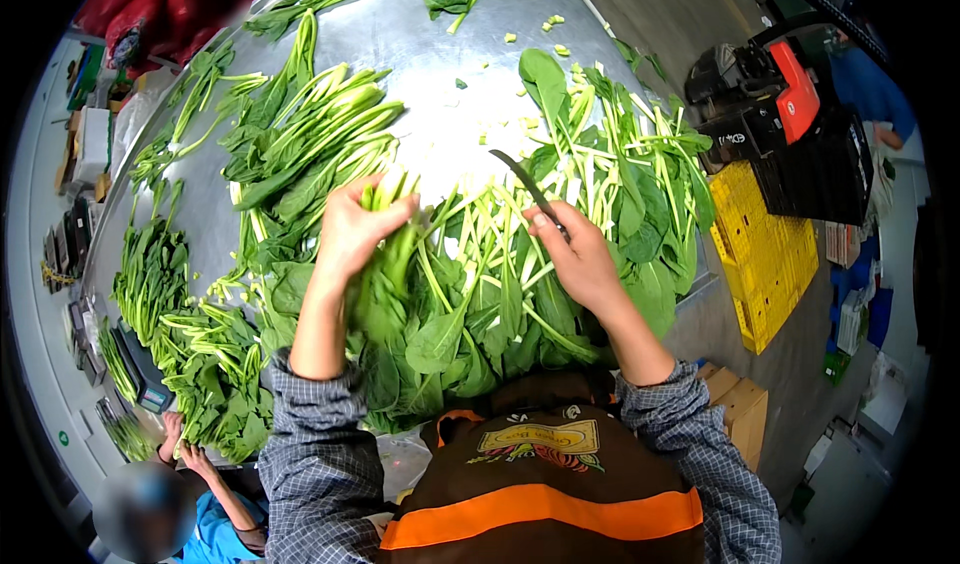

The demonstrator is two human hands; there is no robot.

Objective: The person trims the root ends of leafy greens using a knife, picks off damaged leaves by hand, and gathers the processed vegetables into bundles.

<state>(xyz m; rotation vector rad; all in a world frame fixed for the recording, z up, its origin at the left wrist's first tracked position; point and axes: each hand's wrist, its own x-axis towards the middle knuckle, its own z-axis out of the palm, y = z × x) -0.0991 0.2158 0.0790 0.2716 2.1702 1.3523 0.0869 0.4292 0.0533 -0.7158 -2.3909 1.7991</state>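
A bunch of leafy greens [385, 274] hangs from my left hand [358, 226], stems up and leaves toward me, slightly blurred. My fingers are closed round its stems. My right hand [577, 256] grips a small knife [527, 181] with a dark, curved blade pointing up and left. The blade is apart from the bunch. Under and between both hands lies a broad heap of loose greens [470, 334] with pale stems. To the left of my left hand, more greens [320, 129] lie in a pile, their stems toward the upper right.
The metal table [440, 59] carries scattered stem cuttings [552, 24]. At the lower left, a co-worker's hands [190, 451] touch greens beside a scale [145, 374]. A yellow pallet [762, 254], black crates [815, 169] and a cardboard box [742, 409] stand to the right; red sacks [130, 14] lie far left.
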